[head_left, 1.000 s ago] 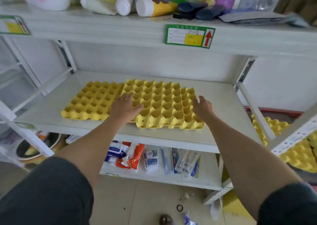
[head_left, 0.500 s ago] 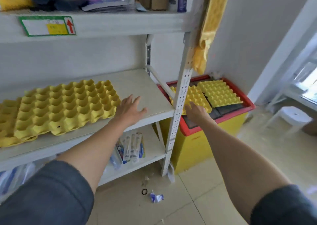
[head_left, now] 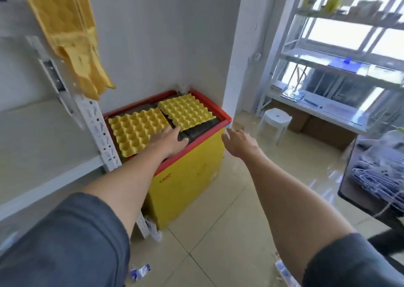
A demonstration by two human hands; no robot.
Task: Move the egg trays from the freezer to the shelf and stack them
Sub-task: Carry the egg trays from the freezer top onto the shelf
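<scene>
Two yellow egg trays lie on top of the yellow freezer (head_left: 188, 177) with the red rim. The left egg tray (head_left: 136, 129) is nearer the shelf post; the right egg tray (head_left: 185, 110) sits farther back. My left hand (head_left: 169, 141) reaches over the freezer lid between the two trays, fingers straight, holding nothing. My right hand (head_left: 239, 143) hovers in the air just past the freezer's right front corner, fingers loosely spread and empty. The white shelf (head_left: 41, 142) is at the left; the trays placed on it are out of view.
A perforated white shelf post (head_left: 98, 131) stands between shelf and freezer. Yellow cloth (head_left: 72, 35) hangs above it. A white stool (head_left: 275, 120) and a metal rack (head_left: 341, 68) stand at the right. A dark table edge (head_left: 358, 190) with wire hangers is nearby. Litter lies on the tiled floor.
The view has swung right from the shelf to the freezer. Both hands left the trays on the shelf and moved over to the freezer, left hand now above its lid.
</scene>
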